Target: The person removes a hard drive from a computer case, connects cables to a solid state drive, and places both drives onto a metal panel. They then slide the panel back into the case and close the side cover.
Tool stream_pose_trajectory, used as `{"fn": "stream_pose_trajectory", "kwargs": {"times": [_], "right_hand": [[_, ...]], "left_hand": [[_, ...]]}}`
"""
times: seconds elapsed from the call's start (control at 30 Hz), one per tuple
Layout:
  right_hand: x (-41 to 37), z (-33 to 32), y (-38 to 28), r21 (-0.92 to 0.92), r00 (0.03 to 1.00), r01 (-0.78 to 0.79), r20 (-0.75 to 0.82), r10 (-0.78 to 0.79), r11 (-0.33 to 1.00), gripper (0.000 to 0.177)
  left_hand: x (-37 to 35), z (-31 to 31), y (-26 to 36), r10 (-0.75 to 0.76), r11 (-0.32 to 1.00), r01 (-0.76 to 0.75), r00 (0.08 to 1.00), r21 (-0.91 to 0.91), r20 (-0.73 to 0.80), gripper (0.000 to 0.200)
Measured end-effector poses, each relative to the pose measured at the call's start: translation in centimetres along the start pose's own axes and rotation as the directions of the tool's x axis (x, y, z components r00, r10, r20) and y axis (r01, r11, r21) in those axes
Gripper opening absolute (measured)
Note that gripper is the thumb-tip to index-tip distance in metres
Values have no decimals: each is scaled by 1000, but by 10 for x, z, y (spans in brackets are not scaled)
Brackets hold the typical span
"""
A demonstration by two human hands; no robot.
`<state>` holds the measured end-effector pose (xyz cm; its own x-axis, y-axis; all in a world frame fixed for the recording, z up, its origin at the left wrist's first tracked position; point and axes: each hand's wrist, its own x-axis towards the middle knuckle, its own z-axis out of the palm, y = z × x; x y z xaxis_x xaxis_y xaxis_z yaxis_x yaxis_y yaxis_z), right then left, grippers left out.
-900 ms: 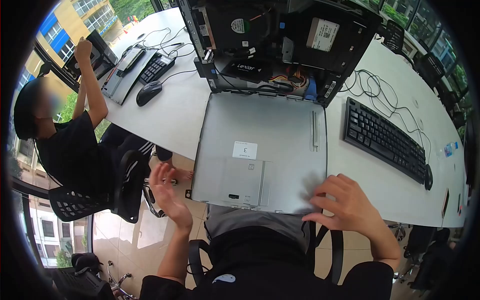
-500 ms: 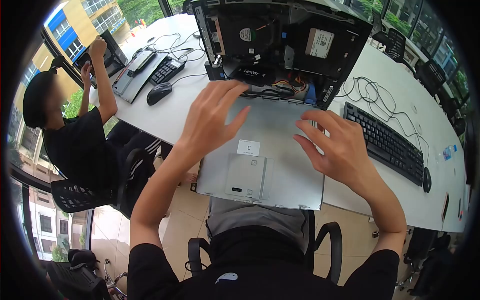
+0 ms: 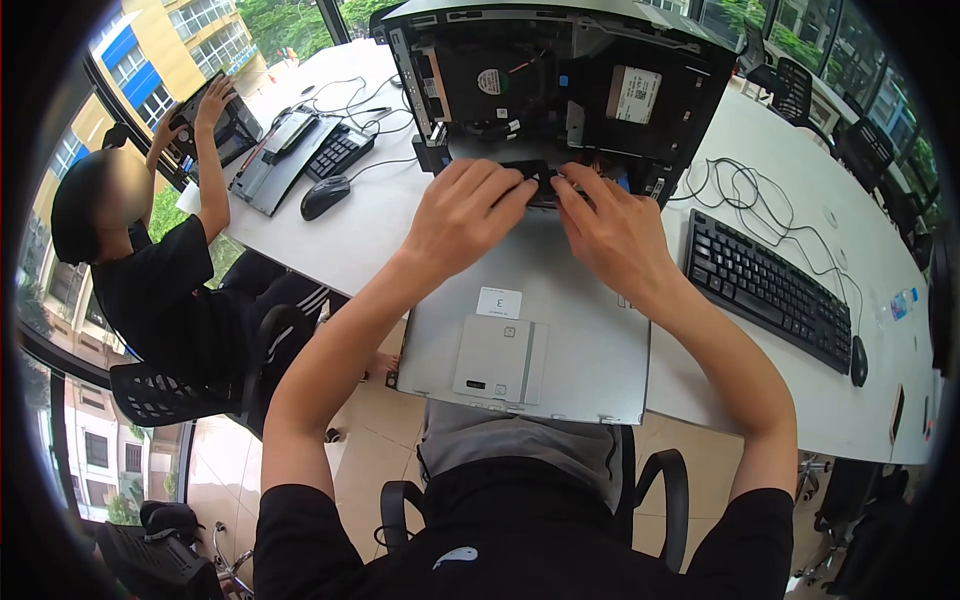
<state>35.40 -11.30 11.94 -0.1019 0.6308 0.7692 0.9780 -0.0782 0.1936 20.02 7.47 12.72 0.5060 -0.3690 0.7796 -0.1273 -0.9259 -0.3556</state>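
Observation:
An opened black computer case (image 3: 540, 95) stands at the back of the table, its inside facing me. A metal side panel (image 3: 590, 350) lies flat in front of it, with a white label (image 3: 499, 303) marked 3. At the lower edge of the case's interior is a black drive (image 3: 527, 168), largely covered by fingers. My left hand (image 3: 468, 215) has its fingers closed on the drive's left side. My right hand (image 3: 612, 222) pinches at the drive's right end, where cables run; what exactly lies between its fingertips is too small to tell.
To the right are a black keyboard (image 3: 765, 285), a mouse (image 3: 858, 361), loose cables (image 3: 745, 185) and a bottle (image 3: 903, 303). On the left are another mouse (image 3: 325, 197) and a keyboard (image 3: 340, 148). A seated person (image 3: 150, 260) handles a dark part there.
Both of my hands have moved inward and closed at the drive, which was lying uncovered in the case. The other person's hands have shifted on their part.

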Motion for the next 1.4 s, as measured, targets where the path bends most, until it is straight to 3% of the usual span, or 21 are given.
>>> {"fn": "stream_pose_trajectory", "kwargs": {"times": [0.07, 0.17, 0.27, 0.47, 0.63, 0.77, 0.8, 0.87, 0.97, 1.1, 1.2, 1.4], "right_hand": [[-7, 4, 4, 30, 1000, 13, -3, -12, 999, 33], [-17, 5, 9, 101, 998, 66, -27, -63, 993, 36], [-27, 4, 9, 154, 993, 117, -45, -112, 981, 37], [-41, 7, 11, 203, 982, 191, -52, -184, 960, 37], [-42, 8, 4, 235, 975, 218, -89, -203, 947, 37], [-54, 15, 55, 200, 979, 87, -200, -46, 976, 39], [-58, 2, 68, 298, 997, 40, -82, -16, 954, 40], [-55, 17, 61, 392, 985, 116, -166, -54, 913, 48], [-33, 4, 1, 464, 998, 20, 39, -42, 885, 57], [-32, -4, -19, 632, 997, -83, 49, 67, 771, 44], [-28, -25, -31, 734, 923, -385, 316, 221, 559, 40], [-19, -30, -39, 734, 864, -502, 452, 223, 457, 30]], "left_hand": [[2, -9, 10, 31, 999, -32, 999, -41, -33, 41], [-9, -13, 23, -29, 987, 33, 999, -158, 28, 43], [-17, -16, 38, -188, 937, 224, 970, -269, 153, 53], [-27, -26, 53, -189, 923, 293, 910, -250, 369, 69], [-27, -46, 55, -188, 925, 286, 917, -251, 351, 62], [-49, -71, 32, -309, 922, 345, 928, -174, 207, 55], [-52, -77, 27, -319, 920, 352, 928, -170, 193, 54], [-62, -89, 27, -358, 911, 383, 919, -154, 167, 52], [-51, -95, 39, -273, 930, 320, 931, -182, 241, 49], [-54, -90, 43, -241, 939, 285, 944, -191, 224, 48], [-52, -84, 45, -223, 930, 274, 950, -244, 217, 48], [-43, -76, 46, -164, 925, 219, 967, -311, 194, 46]]}}
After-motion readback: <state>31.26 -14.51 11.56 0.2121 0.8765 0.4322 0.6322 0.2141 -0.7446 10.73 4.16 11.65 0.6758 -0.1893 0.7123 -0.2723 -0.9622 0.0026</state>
